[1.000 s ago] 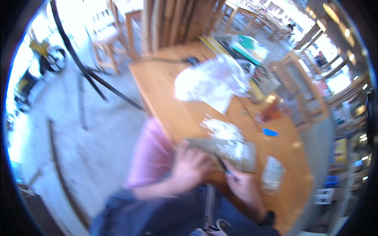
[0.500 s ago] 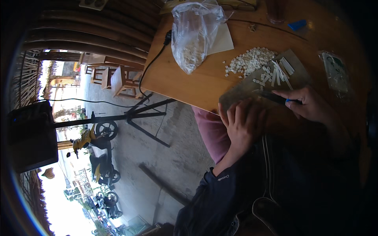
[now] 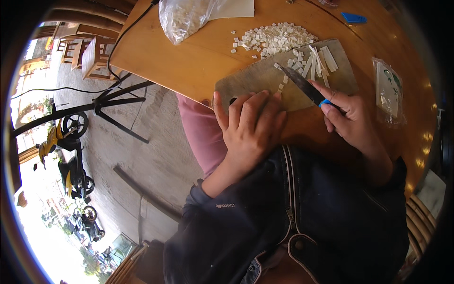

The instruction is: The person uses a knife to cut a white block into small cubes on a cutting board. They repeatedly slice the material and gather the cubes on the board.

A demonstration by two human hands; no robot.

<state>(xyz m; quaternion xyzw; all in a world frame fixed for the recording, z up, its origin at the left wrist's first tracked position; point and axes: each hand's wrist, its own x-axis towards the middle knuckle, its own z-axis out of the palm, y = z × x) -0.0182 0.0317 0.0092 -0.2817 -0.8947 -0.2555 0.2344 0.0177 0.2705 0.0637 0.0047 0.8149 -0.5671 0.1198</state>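
Observation:
My right hand grips a knife with a dark blade and some blue at its handle. The blade slants over a worn cutting board, its tip near a few small white squares. My left hand rests on the board's near edge, fingers spread and slightly bent, close to those squares. Whether its fingertips press on a piece is hidden. Thin white strips lie on the board beyond the blade. A heap of cut white squares spreads over the table behind it.
A clear plastic bag of pale pieces stands at the back left. A blue plastic piece lies at the back right, a clear packet to the right. The wooden table ends at the left, above a concrete floor with a black stand.
The view has shifted, so the table sits higher and further left. The knife has turned to point up and left, its tip now beyond my left fingers near the loose squares.

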